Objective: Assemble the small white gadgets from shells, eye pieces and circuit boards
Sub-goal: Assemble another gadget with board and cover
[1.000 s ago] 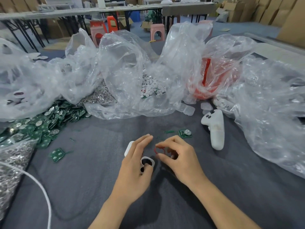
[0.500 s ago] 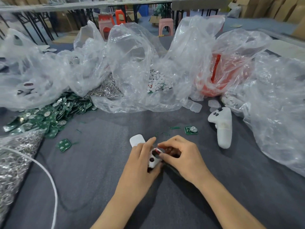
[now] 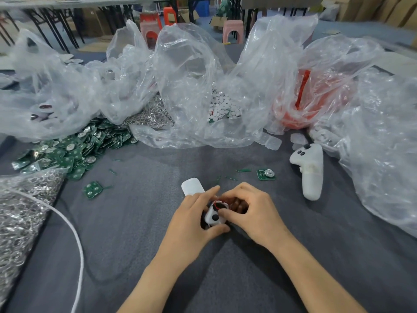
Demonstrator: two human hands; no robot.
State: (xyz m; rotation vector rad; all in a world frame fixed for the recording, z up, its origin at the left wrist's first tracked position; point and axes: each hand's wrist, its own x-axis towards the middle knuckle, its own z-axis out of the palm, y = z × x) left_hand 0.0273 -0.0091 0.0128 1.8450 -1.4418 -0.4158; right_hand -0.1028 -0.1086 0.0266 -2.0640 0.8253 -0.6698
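The left hand (image 3: 191,220) is gripping the white shell (image 3: 214,217) low over the grey table (image 3: 135,233), thumb curled beneath it, while the right hand (image 3: 255,213) is pinching the red-rimmed eye piece (image 3: 219,204) into the shell's upper opening. A second ago the ring was being held clear of the shell, so the fitting is probably nearing completion

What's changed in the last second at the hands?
The right hand carried the red ring left onto the white shell in the left hand; both hands now grip the shell, the ring at its upper hole. The spare shell, loose circuit board and controller lie as before.
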